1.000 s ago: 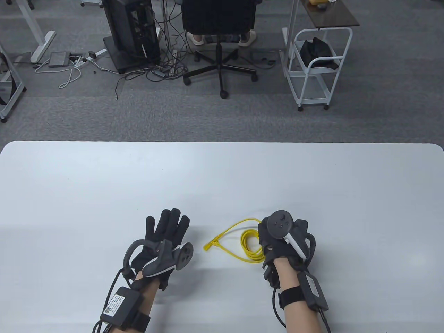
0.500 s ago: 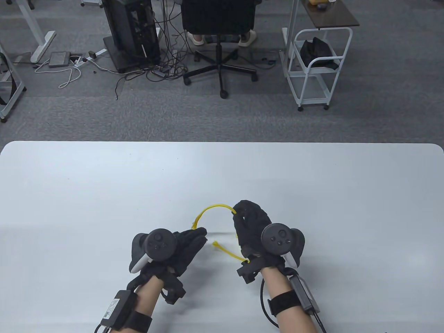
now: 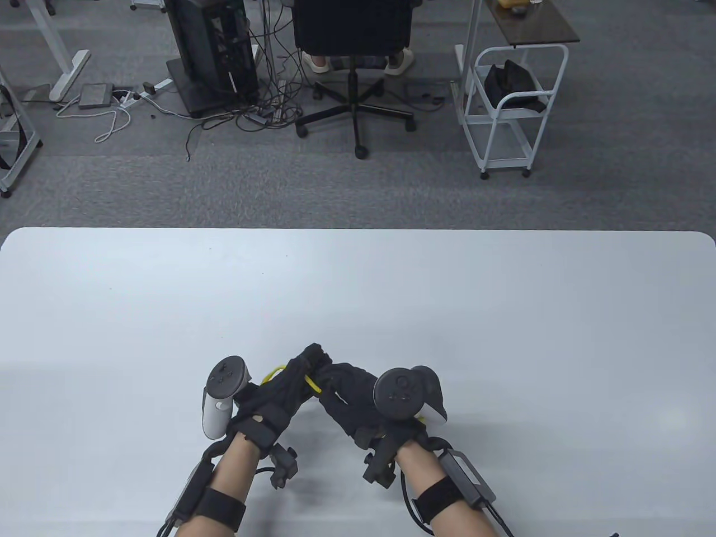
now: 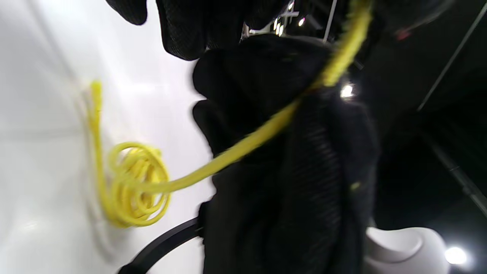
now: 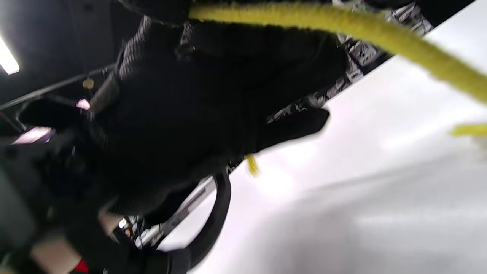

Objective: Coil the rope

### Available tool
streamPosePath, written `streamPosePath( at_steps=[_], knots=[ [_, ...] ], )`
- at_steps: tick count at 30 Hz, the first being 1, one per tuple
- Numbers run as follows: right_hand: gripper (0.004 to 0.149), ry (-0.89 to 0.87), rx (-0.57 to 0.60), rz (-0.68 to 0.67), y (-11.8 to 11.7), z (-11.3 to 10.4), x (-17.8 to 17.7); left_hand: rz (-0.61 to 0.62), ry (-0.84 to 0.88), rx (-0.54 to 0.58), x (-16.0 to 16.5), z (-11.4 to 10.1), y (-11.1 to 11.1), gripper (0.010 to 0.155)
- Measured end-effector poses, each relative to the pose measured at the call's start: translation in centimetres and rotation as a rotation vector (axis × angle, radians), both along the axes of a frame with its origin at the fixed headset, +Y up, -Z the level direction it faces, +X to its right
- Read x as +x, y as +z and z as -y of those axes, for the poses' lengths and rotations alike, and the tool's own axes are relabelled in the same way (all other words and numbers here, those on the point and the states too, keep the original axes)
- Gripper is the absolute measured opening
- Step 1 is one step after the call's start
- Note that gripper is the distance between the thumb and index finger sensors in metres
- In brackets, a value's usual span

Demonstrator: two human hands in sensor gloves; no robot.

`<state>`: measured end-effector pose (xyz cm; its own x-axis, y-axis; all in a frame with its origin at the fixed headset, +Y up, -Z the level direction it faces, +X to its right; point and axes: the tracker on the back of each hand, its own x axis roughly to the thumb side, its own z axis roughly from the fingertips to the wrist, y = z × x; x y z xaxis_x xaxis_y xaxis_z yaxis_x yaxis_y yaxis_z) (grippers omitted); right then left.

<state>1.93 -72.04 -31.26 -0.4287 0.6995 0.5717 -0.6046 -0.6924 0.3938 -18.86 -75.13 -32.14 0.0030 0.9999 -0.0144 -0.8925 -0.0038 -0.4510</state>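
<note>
The yellow rope (image 3: 311, 384) shows only as short bits between my two hands, which meet low on the white table (image 3: 358, 291). My left hand (image 3: 305, 363) and right hand (image 3: 331, 378) both grip it, fingers touching. In the left wrist view a small coil (image 4: 133, 186) of several loops lies against the table, and one strand (image 4: 266, 129) runs up across the right glove (image 4: 289, 182) to my left fingers (image 4: 182, 26). In the right wrist view a blurred strand (image 5: 342, 24) crosses the top, above the left glove (image 5: 182, 114).
The table's far edge (image 3: 358, 230) borders grey carpet. Beyond it stand an office chair (image 3: 353, 33), a computer tower (image 3: 212, 50) with cables, and a white cart (image 3: 506, 106).
My right hand lifted the coil and swung left. My left hand turned over, took a rope end, and both hands came together near the table's front centre.
</note>
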Motion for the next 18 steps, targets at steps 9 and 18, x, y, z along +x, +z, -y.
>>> streamPosePath(
  at_steps=[9,18],
  knots=[
    [0.042,0.136,-0.079,-0.075,-0.1,1.3,-0.9,-0.113,0.109,0.111,-0.2,-1.6,0.3,0.052],
    [0.043,0.347,-0.090,-0.092,-0.3,2.6,-1.2,-0.104,0.335,0.104,-0.3,-2.0,0.5,0.061]
  ],
)
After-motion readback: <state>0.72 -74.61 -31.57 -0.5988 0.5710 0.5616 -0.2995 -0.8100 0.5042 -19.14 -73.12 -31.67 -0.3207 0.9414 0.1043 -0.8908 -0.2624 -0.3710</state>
